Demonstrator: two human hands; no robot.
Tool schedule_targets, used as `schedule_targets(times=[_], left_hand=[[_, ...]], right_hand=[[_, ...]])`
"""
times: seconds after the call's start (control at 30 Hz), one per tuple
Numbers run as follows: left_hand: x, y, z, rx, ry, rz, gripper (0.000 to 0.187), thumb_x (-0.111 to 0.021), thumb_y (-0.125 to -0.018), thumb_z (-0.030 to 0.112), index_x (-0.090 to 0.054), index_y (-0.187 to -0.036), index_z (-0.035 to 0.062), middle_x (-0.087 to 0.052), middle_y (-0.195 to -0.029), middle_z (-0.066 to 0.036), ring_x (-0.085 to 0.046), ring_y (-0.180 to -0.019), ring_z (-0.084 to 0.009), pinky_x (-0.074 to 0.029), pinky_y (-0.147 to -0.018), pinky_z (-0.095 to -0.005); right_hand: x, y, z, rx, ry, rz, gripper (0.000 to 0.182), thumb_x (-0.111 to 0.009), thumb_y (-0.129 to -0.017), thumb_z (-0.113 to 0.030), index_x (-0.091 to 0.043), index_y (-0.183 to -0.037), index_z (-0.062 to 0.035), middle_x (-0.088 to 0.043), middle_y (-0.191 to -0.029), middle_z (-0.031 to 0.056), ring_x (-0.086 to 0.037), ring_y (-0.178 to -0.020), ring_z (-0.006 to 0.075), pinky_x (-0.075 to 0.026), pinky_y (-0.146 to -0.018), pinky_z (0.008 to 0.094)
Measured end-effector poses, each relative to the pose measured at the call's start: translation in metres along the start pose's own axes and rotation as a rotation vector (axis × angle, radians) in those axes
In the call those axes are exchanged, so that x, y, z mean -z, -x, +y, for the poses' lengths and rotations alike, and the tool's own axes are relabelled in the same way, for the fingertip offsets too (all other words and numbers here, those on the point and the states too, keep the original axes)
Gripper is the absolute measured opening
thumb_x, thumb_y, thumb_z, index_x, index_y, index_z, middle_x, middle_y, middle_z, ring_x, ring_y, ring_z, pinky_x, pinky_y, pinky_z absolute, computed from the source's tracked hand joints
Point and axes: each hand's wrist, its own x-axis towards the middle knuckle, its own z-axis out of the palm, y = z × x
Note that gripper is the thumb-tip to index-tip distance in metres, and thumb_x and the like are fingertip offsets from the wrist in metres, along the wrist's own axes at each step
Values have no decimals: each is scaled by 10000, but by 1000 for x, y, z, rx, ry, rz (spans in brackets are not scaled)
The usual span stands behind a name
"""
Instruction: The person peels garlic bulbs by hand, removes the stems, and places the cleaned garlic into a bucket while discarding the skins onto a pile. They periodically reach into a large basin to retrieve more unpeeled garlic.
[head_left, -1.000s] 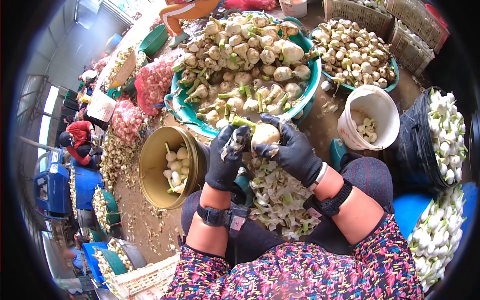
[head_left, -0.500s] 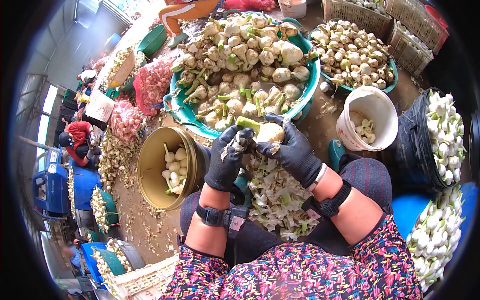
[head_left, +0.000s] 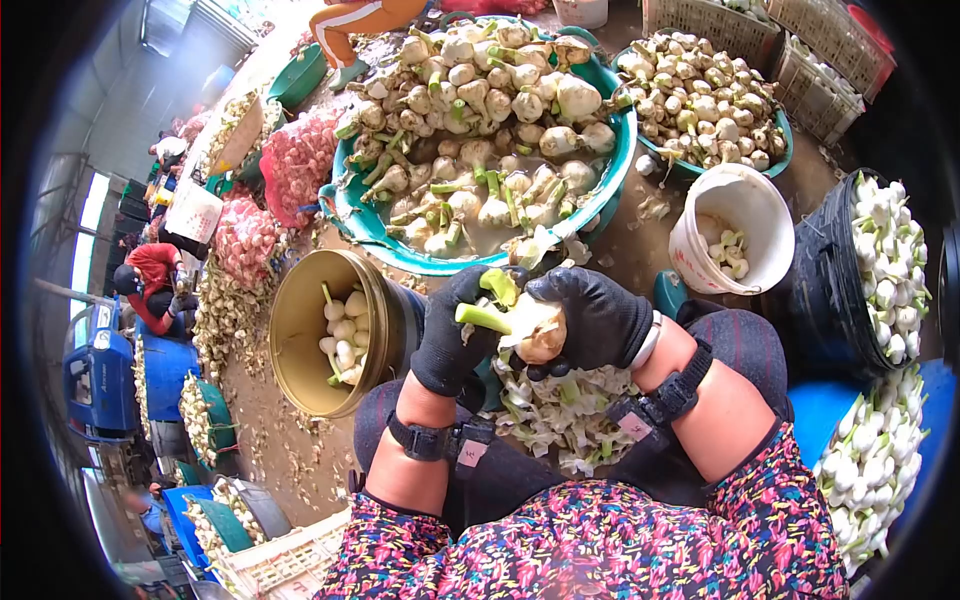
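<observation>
Between my two black-gloved hands is a garlic bulb [head_left: 541,333] with a green stem pointing left. My left hand [head_left: 455,335] is closed at the stem side, its fingertips on a green leafy piece of peel. My right hand [head_left: 595,318] wraps round the bulb from the right. Below them lies a heap of peeled skins [head_left: 570,420]. Just beyond the hands stands a large teal basin [head_left: 440,265] of unpeeled bulbs in murky water.
A tan bucket [head_left: 290,345] with peeled bulbs stands left, a white bucket [head_left: 690,240] right. A black tub [head_left: 825,270] of white bulbs is further right. A person in red [head_left: 155,280] crouches far left; another person's orange-clad leg [head_left: 335,30] shows at the top.
Both hands have come down closer to me with the bulb. The bulb is turned, its stem now pointing left, and a leafy layer hangs loose from it.
</observation>
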Motion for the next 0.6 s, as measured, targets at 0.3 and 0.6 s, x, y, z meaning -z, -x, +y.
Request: schedule_targets(times=[0.3,0.6], left_hand=[[7,7,5,375,704,7,301,-593,-814,63,-551,-1101,-16,-615,-966,-82,-593,-859,-141,-485,-751,-266],[2,3,3,250,319,62,176,-544,-837,122,-570,-942,-18,-636,-818,-39,-581,-745,-121,-468,-712,-263]], right_hand=[[0,-9,-8,442,521,276,428,-642,-771,-215,-516,-1123,-8,-598,-969,66,-594,-829,148,-495,-738,292],[12,-22,1,611,938,650,153,-513,-906,-130,-607,-951,-19,-603,-883,6,-552,-832,91,-464,-733,243]])
